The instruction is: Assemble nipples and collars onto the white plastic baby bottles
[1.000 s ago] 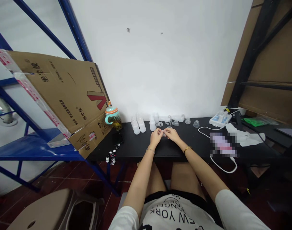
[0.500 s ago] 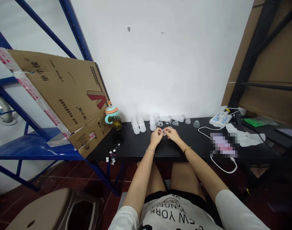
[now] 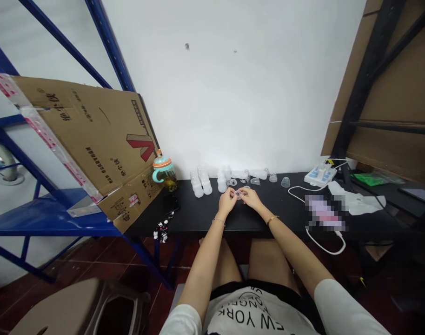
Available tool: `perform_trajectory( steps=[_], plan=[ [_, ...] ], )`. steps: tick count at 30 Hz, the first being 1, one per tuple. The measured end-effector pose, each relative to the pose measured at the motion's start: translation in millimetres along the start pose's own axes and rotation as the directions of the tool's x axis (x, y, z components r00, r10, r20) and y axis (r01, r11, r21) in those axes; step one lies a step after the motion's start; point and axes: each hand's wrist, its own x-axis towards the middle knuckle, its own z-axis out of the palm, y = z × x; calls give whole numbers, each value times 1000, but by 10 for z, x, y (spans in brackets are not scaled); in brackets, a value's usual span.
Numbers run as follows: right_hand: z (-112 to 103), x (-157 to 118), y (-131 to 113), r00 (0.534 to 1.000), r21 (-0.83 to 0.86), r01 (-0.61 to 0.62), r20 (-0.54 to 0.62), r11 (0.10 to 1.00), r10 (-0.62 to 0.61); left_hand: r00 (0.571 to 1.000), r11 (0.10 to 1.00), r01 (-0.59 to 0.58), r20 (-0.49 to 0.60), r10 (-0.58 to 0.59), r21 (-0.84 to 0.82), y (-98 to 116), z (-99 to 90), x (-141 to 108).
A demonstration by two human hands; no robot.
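The left hand (image 3: 227, 201) and the right hand (image 3: 250, 197) meet over the black desk (image 3: 198, 215), each with its fingers closed on a small clear piece (image 3: 238, 194) held between them, in front of the row of clear and white parts. The piece is too small to make out in detail. Beyond the hands, clear domed caps (image 3: 285, 182) and other clear parts lie toward the white wall (image 3: 233, 107). White bottle-shaped pieces (image 3: 197, 188) lie to the left of the hands, some side by side. Farther left, a lidded jug (image 3: 169, 180) with a turquoise handle stands beside a large cardboard sheet (image 3: 97, 139), and a dark phone (image 3: 171, 203) lies near it with a charm strap (image 3: 161, 231) at the desk's front edge. On the right are a white power strip (image 3: 320, 176), a white cable (image 3: 326, 246) and a blurred-out pinkish item (image 3: 324, 212).
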Motion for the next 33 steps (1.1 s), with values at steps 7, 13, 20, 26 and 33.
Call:
perform_trajectory(
  steps=[7,13,20,26,33],
  plan=[
    [-4,1,25,1000,10,-5,-15,1000,5,1000,1000,-14,-21,13,-24,22,-2,-14],
    [5,12,50,1000,38,-13,-15,999,14,1000,999,-1,-25,0,-40,27,-5,-17],
    [7,3,51,999,34,25,-24,999,-24,1000,999,7,-30,-8,-32,7,15,0],
    [14,14,28,996,2,63,-67,998,-63,998,1000,8,-59,-10,-30,-3,20,6],
    [14,20,70,1000,112,-20,-10,994,21,998,999,6,-55,-8,-35,-27,15,9]
  ],
)
